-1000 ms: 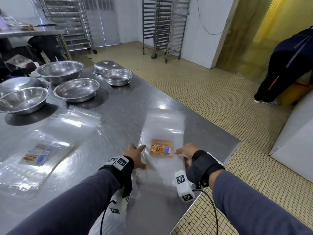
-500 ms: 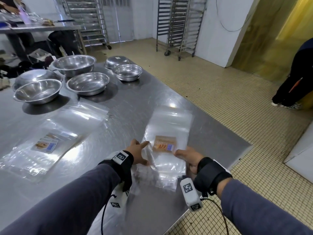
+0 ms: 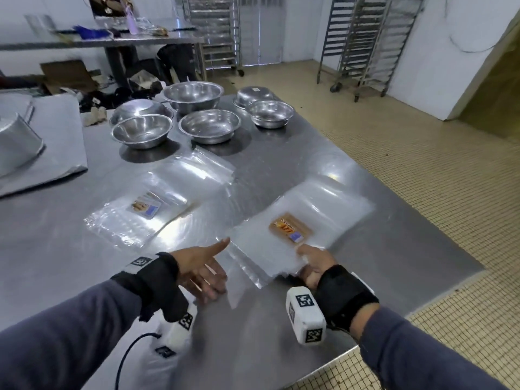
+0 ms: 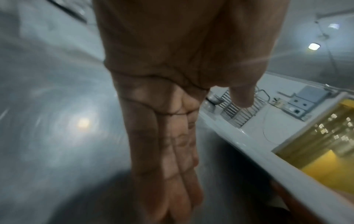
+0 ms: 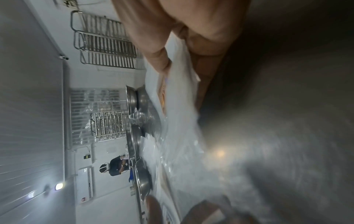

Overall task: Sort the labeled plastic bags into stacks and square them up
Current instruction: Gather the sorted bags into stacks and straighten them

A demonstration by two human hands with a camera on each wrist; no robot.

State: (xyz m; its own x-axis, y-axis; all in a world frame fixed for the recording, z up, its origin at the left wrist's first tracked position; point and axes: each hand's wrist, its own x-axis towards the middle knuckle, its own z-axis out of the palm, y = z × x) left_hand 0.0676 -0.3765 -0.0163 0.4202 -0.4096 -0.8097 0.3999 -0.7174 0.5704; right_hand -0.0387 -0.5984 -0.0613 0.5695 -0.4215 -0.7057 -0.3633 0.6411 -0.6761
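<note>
A steel bench point(image 3: 281, 164) fills most of the head view. At its 12 o'clock end stands a cluster of steel bowls point(image 3: 209, 129), and a large metal pot point(image 3: 14, 142) sits at 10 o'clock on a grey sheet. Wheeled tray racks point(image 3: 363, 43) stand on the tiled floor beyond. A second stack of clear bags point(image 3: 157, 206) with a pale label lies at 11 o'clock of the hands, well apart from them. The stack of labeled plastic bags point(image 3: 295, 229), orange label up, lies at 1 o'clock near the bench's right edge, its near end raised. The right hand point(image 3: 315, 263) pinches that near end, thumb on top beside the label. The left hand point(image 3: 202, 270) is open, fingers straight, just left of the stack's corner at 9 o'clock.
</note>
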